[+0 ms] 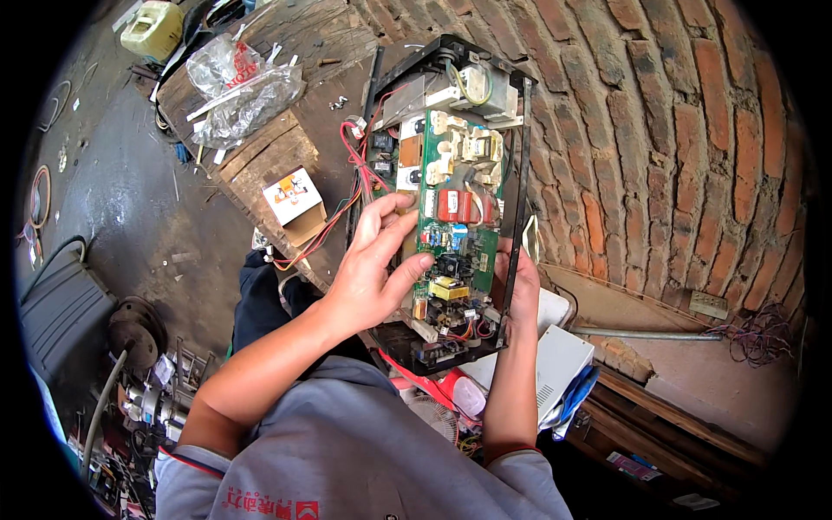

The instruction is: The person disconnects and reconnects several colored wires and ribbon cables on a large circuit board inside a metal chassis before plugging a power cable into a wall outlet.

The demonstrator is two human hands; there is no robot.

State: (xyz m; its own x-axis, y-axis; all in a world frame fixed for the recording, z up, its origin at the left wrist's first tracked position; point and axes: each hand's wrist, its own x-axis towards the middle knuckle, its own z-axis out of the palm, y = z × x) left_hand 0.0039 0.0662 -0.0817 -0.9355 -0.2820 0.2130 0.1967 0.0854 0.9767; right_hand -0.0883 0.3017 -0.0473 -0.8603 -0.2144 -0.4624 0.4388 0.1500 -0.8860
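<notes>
1. At the far left, a dark grey case [61, 312] lies on the stained concrete floor [130, 199], with a round metal part [134, 329] just beside it.
2. Further right, a clear plastic bag [238, 91] rests on a worn wooden bench [286, 139]; a small cardboard box [295, 201] sits at the bench's near edge.
3. The left hand [373, 269] lies against the left side of a green circuit board [459, 217]. Its fingers are spread apart, the fingertips [422, 260] pressing the board's face, not closed around anything.
4. The board stands tilted inside an open black metal frame [518, 156], propped between bench and lap, with red wires [351, 156] looping from its left edge and a red coil [458, 206] at its middle.
5. The right hand [520, 282] clasps the frame's right rail from behind, fingers wrapped over the edge.
6. Below it sits a white casing [559, 360]; to the right a curved brick wall [676, 130] rises.
</notes>
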